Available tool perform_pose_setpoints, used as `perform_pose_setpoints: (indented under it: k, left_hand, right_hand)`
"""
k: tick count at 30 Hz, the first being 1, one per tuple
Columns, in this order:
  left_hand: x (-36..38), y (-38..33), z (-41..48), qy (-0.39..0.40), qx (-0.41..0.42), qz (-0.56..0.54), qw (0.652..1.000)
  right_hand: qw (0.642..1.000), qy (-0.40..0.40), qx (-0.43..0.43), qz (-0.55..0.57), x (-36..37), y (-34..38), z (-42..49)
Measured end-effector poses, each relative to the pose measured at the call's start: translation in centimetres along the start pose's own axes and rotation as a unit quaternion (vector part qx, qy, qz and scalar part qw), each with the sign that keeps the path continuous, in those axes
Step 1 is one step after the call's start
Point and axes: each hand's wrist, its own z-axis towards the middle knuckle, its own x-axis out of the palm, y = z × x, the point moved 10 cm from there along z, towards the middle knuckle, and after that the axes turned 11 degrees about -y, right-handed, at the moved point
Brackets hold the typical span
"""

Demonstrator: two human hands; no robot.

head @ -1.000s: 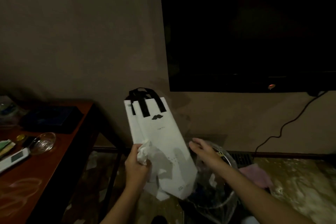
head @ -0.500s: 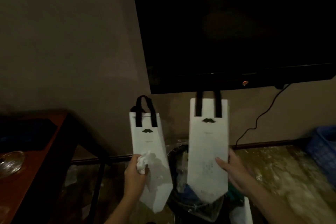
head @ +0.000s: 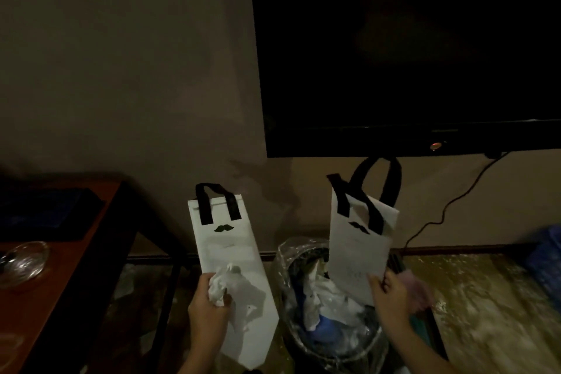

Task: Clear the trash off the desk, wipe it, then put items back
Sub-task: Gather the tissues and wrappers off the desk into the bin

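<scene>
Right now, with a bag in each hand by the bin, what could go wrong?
The left hand grips a tissue and the left bag together; releasing could drop either on the floor, as that bag is left of the bin. The bin looks nearly full, so the right bag, held by its lower end in the right hand, might stick out or topple off.

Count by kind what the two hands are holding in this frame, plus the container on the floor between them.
White paper bags: 2 (left bag, right bag)
Crumpled tissue: 1
Trash bin: 1
Total: 4
</scene>
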Motion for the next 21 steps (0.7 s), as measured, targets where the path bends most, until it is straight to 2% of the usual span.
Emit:
perform_pose_setpoints:
  k: [3, 7, 10, 16, 21]
  left_hand:
    - [-1.1, 0.0, 0.6, -0.015, 0.003, 0.000, 1.000]
    - [-2.2, 0.8, 1.6, -0.035, -0.011, 0.003, 0.999]
    - [-2.1, 1.5, 2.1, -0.049, -0.027, 0.027, 0.998]
    - [-0.5, -0.9, 2.7, -0.022, 0.000, 0.025, 0.999]
    - [-0.1, -0.9, 3.0, -0.032, 0.005, 0.015, 0.999]
  right_hand:
    - [1.000, -0.006, -0.007, -0.007, 0.5, 0.3, -0.2]
    - [0.995, -0.071, -0.029, 0.056, -0.9, 2.6, -0.9]
    - [0.996, -0.079, -0.030, 0.014, -0.5, 1.2, -0.1]
    - [0.995, 0.019, 0.017, -0.091, 3.5, -1.1, 1.5]
    - [0.977, 0.099, 0.006, -0.189, 4.0, -0.8, 2.4]
